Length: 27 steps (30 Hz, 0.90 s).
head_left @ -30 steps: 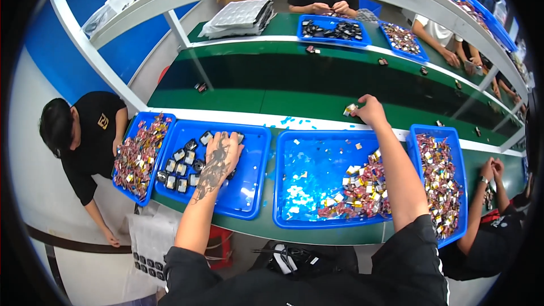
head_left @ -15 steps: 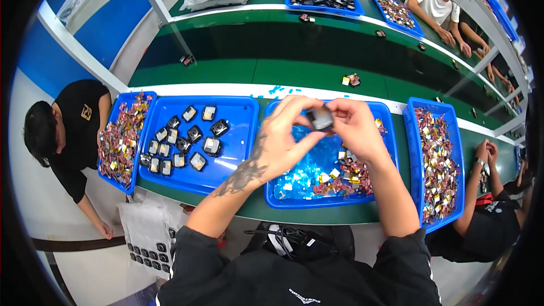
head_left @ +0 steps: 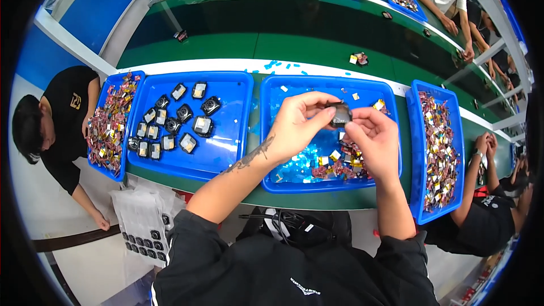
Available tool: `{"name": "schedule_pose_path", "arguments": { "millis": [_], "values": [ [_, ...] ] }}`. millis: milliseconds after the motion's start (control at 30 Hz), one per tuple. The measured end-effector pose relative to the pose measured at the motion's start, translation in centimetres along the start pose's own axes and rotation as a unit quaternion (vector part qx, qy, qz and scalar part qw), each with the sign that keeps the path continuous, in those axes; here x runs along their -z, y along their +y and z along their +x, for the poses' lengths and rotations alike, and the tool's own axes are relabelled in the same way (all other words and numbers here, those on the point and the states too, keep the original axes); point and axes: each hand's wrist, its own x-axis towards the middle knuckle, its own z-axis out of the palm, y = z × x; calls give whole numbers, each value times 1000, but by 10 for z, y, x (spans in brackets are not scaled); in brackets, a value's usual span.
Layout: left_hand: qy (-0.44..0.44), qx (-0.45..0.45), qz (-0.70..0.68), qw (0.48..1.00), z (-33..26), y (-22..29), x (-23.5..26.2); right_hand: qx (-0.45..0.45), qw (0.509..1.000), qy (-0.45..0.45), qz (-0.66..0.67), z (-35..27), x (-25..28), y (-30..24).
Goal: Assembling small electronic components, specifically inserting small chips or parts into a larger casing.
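Together both hands (head_left: 334, 127) pinch a small black part (head_left: 341, 113) above the blue tray (head_left: 272, 136) of foil-wrapped pieces (head_left: 340, 164).

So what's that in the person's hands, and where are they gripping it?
A small dark part, pinched between both hands over the middle blue tray: left hand on its left edge, right hand from below right.

A green surface (head_left: 226, 45) runs across the view. At nine o'clock a blue tray (head_left: 232, 153) holds small black and silver parts (head_left: 170, 122) in loose rows. Just beside it, further toward nine, a narrow tray (head_left: 95, 161) is heaped with shiny wrapped pieces (head_left: 110, 124). At three o'clock another narrow tray (head_left: 416, 192) holds more wrapped pieces (head_left: 439, 147). A person in black (head_left: 62, 119) sits at nine o'clock.
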Motion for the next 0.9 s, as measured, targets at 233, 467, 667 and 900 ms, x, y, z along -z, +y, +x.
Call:
{"name": "schedule_pose_path", "arguments": {
  "millis": [233,467,667,900],
  "values": [
    [91,42,-58,993,4,2,17,187,867,-150,-437,-29,7,23],
    [-74,-145,262,951,-5,-14,16,76,963,-52,-252,-37,10,12],
    [-81,-54,249,964,-19,-8,1,60,985,8,-164,-31,8,-8],
    [-70,-41,280,956,-16,-5,-3,5,991,20,-130,-24,5,-7]
  ]
}}
